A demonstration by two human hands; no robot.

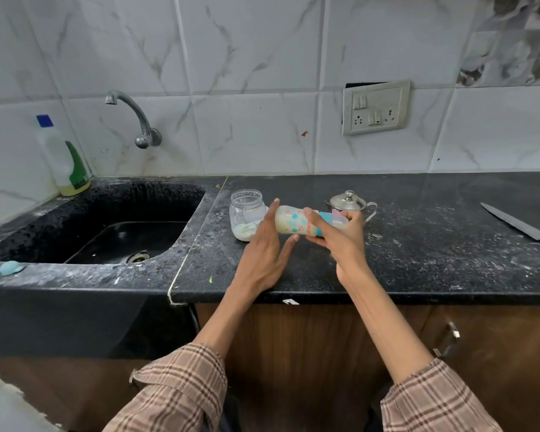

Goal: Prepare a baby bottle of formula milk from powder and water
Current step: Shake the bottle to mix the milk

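Right hand (340, 235) grasps the sideways baby bottle (296, 224) above the surface (418, 260); left hand (267, 247), fingers straight, seemingly touches its base

Soft, even indoor light, fairly bright, with no hard shadows. The white wall tiles (262, 73) show a mild sheen. Wide-angle bending curves the bench (418, 244) edges and tile lines. The bottle (293, 224) looks slightly motion-blurred, perhaps.

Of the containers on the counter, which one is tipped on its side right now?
The baby bottle, held sideways between both hands with milky liquid inside. The clear jar, steel pot and detergent bottle all stand upright.
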